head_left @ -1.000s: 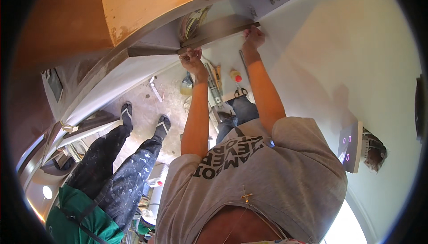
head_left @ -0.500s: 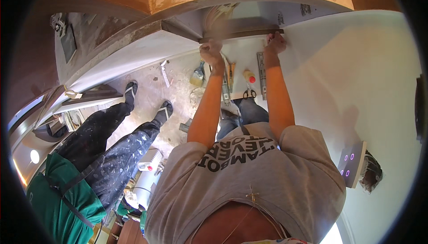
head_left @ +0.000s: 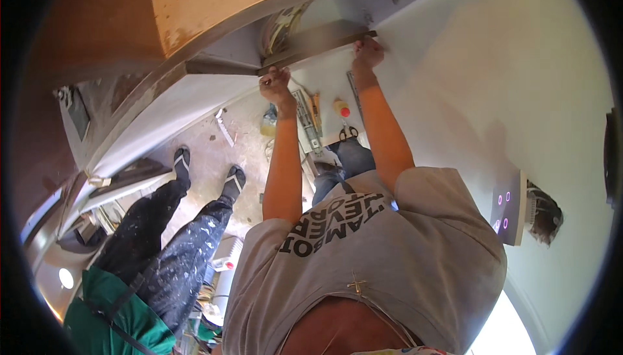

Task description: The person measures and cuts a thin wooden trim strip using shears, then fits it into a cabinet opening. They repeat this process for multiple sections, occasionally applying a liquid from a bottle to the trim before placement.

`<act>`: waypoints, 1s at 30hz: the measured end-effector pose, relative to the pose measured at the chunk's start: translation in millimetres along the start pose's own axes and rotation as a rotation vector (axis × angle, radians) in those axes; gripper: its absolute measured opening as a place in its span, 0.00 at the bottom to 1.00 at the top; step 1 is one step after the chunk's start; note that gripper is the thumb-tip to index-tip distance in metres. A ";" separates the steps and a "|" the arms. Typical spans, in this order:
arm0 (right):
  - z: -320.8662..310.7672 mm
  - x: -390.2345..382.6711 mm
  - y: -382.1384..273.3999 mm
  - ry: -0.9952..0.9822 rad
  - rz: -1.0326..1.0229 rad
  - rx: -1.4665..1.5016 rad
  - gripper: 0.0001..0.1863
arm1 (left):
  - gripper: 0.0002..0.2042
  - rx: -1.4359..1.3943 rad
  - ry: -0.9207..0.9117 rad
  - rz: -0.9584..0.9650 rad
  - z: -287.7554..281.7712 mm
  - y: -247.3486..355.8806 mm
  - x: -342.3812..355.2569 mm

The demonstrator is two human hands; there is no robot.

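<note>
Both my arms reach forward to a long brown wooden strip (head_left: 318,51) across the opening of a cabinet (head_left: 220,64). My left hand (head_left: 276,86), fingers curled, is at the strip's left end. My right hand (head_left: 368,54) is closed at its right end, beside the white wall. The strip slants, its right end farther from me. How far the fingers wrap behind it is hidden. Bundled cables (head_left: 280,29) show inside the cabinet beyond it. Below my hands lie a metal drawer slide (head_left: 307,122) and a second slide (head_left: 354,92), partly covered by my right arm.
Scissors (head_left: 348,133), a small bottle with a red cap (head_left: 342,108), an orange-handled tool (head_left: 316,107) and a paintbrush (head_left: 268,123) lie near my legs. To the left stands another person in paint-spotted trousers (head_left: 178,267). A switch panel (head_left: 508,209) juts from the right wall (head_left: 448,102).
The view has shifted, so most things appear farther left. The strip looks more slanted. My left hand was blurred by motion and now shows clearly; my right hand stays at the strip's right end.
</note>
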State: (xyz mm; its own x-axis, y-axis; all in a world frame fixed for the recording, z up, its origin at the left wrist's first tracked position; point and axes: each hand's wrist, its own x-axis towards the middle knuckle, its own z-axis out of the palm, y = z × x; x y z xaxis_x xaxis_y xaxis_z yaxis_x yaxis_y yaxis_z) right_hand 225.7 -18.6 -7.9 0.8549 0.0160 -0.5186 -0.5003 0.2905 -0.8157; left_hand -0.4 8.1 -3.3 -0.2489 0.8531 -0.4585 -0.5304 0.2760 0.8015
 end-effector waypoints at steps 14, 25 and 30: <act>-0.4 -2.1 -3.0 -0.067 0.038 0.083 0.07 | 0.04 -0.040 0.070 0.007 -6.5 -6.6 9.8; 1.7 -9.0 -7.5 -0.059 0.050 0.026 0.09 | 0.05 -0.277 0.067 0.093 3.1 4.4 -6.0; 2.2 -8.0 -5.9 -0.037 0.025 0.081 0.11 | 0.04 -0.301 0.135 0.056 9.8 12.3 -11.0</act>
State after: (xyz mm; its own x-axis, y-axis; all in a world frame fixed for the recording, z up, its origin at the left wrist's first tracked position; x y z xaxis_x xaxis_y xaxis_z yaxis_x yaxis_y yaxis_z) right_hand 222.2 -18.3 1.7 0.8473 0.0588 -0.5279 -0.5102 0.3662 -0.7781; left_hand 3.8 6.4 15.4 -0.3787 0.7916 -0.4795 -0.7237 0.0697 0.6866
